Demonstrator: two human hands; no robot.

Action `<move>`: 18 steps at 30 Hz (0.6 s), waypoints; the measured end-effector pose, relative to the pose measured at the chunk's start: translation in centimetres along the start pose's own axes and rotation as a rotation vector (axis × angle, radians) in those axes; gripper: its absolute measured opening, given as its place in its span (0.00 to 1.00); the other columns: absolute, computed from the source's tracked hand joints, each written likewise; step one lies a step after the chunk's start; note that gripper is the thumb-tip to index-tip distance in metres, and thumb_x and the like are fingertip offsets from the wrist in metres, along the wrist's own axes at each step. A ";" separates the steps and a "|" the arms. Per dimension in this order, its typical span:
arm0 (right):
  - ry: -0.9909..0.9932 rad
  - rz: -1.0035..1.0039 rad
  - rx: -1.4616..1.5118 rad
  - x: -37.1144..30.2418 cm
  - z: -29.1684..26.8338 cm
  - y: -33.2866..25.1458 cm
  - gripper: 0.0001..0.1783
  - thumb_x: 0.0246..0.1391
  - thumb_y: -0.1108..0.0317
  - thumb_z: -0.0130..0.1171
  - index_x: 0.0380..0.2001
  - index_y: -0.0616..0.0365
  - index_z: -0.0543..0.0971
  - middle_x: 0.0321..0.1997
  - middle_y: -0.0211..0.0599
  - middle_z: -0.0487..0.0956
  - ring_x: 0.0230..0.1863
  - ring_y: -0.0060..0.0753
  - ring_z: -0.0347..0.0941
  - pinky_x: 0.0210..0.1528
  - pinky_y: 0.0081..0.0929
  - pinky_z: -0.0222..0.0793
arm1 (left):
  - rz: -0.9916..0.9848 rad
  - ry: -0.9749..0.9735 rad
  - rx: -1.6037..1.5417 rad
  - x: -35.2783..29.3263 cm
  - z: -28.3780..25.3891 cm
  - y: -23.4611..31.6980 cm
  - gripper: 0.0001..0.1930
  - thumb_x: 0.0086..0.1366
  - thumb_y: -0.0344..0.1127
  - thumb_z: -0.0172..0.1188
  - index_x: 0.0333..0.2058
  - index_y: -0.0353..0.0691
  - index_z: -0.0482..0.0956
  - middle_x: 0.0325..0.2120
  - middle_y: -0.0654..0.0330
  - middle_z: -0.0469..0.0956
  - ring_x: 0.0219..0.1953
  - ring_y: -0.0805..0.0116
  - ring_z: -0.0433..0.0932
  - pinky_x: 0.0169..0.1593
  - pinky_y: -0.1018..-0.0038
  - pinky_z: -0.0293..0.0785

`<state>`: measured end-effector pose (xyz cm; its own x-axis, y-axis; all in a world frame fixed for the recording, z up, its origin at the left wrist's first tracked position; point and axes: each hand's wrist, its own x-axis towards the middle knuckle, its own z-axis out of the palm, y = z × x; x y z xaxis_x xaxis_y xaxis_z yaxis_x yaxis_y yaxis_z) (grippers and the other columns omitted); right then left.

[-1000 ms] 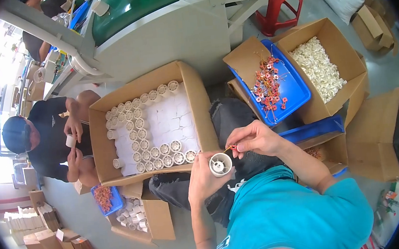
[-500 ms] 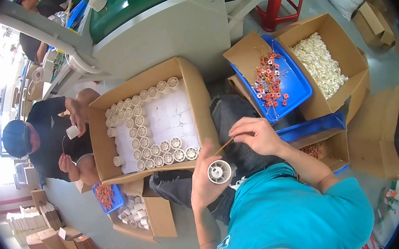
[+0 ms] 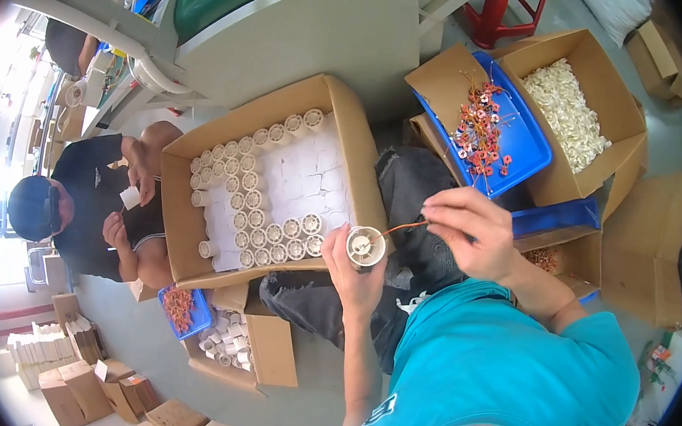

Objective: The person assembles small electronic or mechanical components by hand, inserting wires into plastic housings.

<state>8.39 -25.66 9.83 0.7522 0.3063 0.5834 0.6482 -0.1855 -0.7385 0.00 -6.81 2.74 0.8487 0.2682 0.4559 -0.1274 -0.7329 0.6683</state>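
My left hand (image 3: 354, 281) is closed round a white plastic cup (image 3: 369, 257), a short cylinder whose mouth faces up and shows a hub inside. Pinched in the fingertips of my right hand (image 3: 475, 237) is a thin orange wire (image 3: 402, 227). It runs left to the rim of the cup; whether its far end is fixed inside I cannot tell. Just left of my hands, a large cardboard box (image 3: 282, 280) holds rows of similar white cups (image 3: 254, 198) on a white layer.
A blue tray (image 3: 528, 150) of small red-orange parts with wires (image 3: 481, 130) sits at the right, beside a carton of small white pieces (image 3: 565, 113). At the left a co-worker (image 3: 89, 196) holds another white cup. Behind the large box stands a grey machine frame (image 3: 316, 43).
My right hand has moved right, drawing the wire out longer from the cup. My left hand has turned the cup slightly and raised it a little. The view has shifted somewhat.
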 end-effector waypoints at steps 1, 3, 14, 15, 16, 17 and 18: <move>-0.015 -0.008 0.002 -0.2 0.3 -0.2 0.16 0.42 0.85 0.66 0.38 0.64 0.82 0.39 0.42 0.80 0.37 0.41 0.79 0.40 0.30 0.77 | 0.001 -0.003 -0.001 0.0 0.0 0.1 0.39 0.44 0.21 0.73 0.57 0.33 0.66 0.50 0.46 0.68 0.50 0.48 0.71 0.53 0.61 0.70; -0.046 -0.039 0.005 -0.5 0.7 -0.4 0.16 0.42 0.85 0.65 0.39 0.64 0.82 0.40 0.43 0.80 0.39 0.41 0.79 0.41 0.30 0.78 | 0.016 0.058 -0.011 0.1 0.0 0.2 0.37 0.42 0.21 0.74 0.54 0.35 0.70 0.49 0.47 0.68 0.51 0.49 0.72 0.53 0.61 0.71; -0.114 -0.139 -0.019 -0.8 1.9 -0.3 0.18 0.38 0.86 0.61 0.38 0.68 0.81 0.41 0.45 0.77 0.38 0.42 0.78 0.40 0.31 0.77 | 0.020 0.078 0.017 0.0 0.0 0.2 0.39 0.39 0.22 0.76 0.54 0.36 0.71 0.48 0.49 0.68 0.50 0.50 0.71 0.51 0.61 0.70; -0.123 -0.147 -0.020 -0.8 1.9 -0.2 0.18 0.38 0.85 0.61 0.38 0.68 0.81 0.41 0.44 0.77 0.38 0.41 0.78 0.40 0.31 0.77 | 0.019 0.073 0.010 0.0 0.0 0.1 0.39 0.39 0.22 0.77 0.54 0.36 0.71 0.47 0.50 0.68 0.50 0.50 0.71 0.51 0.61 0.70; -0.134 -0.155 -0.021 -0.9 2.0 -0.2 0.18 0.37 0.85 0.61 0.38 0.68 0.81 0.41 0.44 0.77 0.38 0.41 0.78 0.39 0.31 0.77 | 0.020 0.073 0.010 0.0 -0.1 0.1 0.39 0.39 0.22 0.77 0.54 0.36 0.71 0.47 0.50 0.68 0.50 0.50 0.71 0.51 0.61 0.70; -0.132 -0.155 -0.022 -0.9 2.0 -0.3 0.18 0.37 0.85 0.61 0.38 0.68 0.81 0.41 0.44 0.77 0.38 0.41 0.78 0.39 0.31 0.77 | 0.023 0.065 0.018 0.0 -0.1 0.1 0.39 0.39 0.22 0.77 0.54 0.36 0.71 0.47 0.50 0.67 0.50 0.50 0.71 0.51 0.61 0.70; -0.157 -0.146 -0.007 -0.9 1.9 -0.4 0.18 0.38 0.86 0.63 0.38 0.67 0.81 0.41 0.45 0.78 0.37 0.42 0.78 0.39 0.31 0.77 | 0.026 0.057 0.026 0.0 -0.1 0.1 0.40 0.38 0.22 0.77 0.54 0.36 0.71 0.47 0.50 0.67 0.50 0.50 0.71 0.51 0.61 0.70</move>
<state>7.26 -24.04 8.95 0.6233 0.4723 0.6233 0.7499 -0.1350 -0.6476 -0.04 -6.82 2.84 0.8147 0.2836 0.5058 -0.1344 -0.7561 0.6405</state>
